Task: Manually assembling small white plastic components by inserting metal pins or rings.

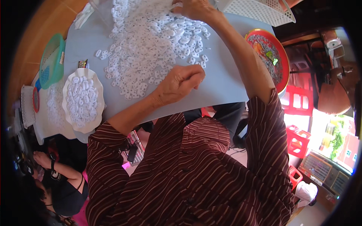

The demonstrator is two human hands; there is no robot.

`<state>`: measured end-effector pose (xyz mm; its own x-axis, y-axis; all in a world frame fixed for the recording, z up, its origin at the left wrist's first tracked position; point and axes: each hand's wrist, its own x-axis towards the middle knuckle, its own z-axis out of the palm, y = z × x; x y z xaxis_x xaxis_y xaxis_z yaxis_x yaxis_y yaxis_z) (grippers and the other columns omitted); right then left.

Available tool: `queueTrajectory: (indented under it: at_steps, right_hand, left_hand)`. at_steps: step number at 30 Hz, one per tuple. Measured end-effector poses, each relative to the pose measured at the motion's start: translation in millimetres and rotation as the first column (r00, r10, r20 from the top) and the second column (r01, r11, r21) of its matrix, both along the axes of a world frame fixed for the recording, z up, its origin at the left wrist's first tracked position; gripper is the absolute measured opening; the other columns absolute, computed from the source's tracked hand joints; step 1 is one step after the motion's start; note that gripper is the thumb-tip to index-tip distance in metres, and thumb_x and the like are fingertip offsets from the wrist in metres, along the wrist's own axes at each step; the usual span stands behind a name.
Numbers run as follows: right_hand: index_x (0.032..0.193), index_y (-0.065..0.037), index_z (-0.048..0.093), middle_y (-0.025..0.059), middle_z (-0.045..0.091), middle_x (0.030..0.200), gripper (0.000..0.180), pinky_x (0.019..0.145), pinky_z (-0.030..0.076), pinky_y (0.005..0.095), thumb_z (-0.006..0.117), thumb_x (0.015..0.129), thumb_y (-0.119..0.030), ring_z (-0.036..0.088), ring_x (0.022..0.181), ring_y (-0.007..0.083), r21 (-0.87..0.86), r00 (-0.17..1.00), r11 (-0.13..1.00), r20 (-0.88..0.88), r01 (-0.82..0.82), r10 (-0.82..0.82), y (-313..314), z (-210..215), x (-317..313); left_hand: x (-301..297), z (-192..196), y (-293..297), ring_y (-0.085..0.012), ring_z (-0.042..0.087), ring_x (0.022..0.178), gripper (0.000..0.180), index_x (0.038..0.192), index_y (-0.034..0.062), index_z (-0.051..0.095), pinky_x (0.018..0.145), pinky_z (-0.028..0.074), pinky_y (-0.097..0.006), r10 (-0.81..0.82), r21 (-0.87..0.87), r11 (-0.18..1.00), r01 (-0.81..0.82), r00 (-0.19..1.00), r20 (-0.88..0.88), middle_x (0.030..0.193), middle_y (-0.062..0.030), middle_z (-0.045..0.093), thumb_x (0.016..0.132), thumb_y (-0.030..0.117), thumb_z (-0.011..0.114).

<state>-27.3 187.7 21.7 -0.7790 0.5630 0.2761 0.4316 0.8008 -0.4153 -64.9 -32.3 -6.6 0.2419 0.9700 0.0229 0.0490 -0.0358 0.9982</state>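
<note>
A wide heap of small white oval plastic pieces with holes (147, 49) covers the middle of the table. My left hand (181, 83) rests at the heap's near edge, its fingers curled into a loose fist; whatever may be inside is hidden. Stretched out to the far side, my right hand (194, 9) is partly cut by the upper edge of the picture. Its thumb and fingers come together around a white piece among the others. Left of the heap stands a scalloped cream dish (101, 98) filled with the same kind of pieces.
A red round tray (285, 64) of small greyish parts sits at the right. White perforated basket (260, 9) lies at the far right, green basket (58, 56) at the left. A small wrapped packet (83, 64) lies by the dish. Another person (66, 180) sits at lower left.
</note>
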Motion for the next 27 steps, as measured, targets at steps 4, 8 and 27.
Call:
queueTrajectory:
  at_steps: [4,8,27]
  right_hand:
    - [0.09,-0.002,0.068,0.0207,0.066,0.088,0.027,0.082,0.049,0.0412,0.063,0.072,-0.022,0.063,0.087,0.0352,-0.021,0.979,0.98,-0.039,-0.199,0.198,-15.8,-0.2,20.8]
    - [0.085,-0.002,0.069,0.0188,0.066,0.084,0.023,0.079,0.05,0.0398,0.061,0.072,-0.019,0.063,0.083,0.0343,0.228,0.989,0.964,-0.02,-0.137,0.146,-33.7,-2.2,47.4]
    - [0.094,-0.002,0.066,0.0212,0.066,0.088,0.027,0.076,0.05,0.0377,0.068,0.074,-0.019,0.065,0.084,0.03,-0.154,0.995,0.988,0.101,0.03,-0.014,-62.0,-3.3,128.9]
  left_hand:
    - [0.5,1.8,0.4,-0.0109,0.05,0.063,0.024,0.081,0.0003,0.055,0.06,0.041,-0.025,0.048,0.006,0.999,-0.048,0.993,-0.105,0.067,-0.0029,0.054,0.093,0.021,0.049]
    - [2.4,2.9,1.3,-0.0123,0.052,0.064,0.025,0.082,-0.0004,0.056,0.063,0.042,-0.026,0.037,0.015,0.999,-0.035,0.991,-0.129,0.068,-0.0046,0.055,0.093,0.022,0.049]
    - [6.4,-2.0,17.7,-0.0123,0.052,0.071,0.013,0.088,0.0022,0.058,0.065,0.044,-0.026,0.297,0.301,0.924,-0.235,0.938,-0.178,0.074,-0.0065,0.058,0.088,0.012,0.049]
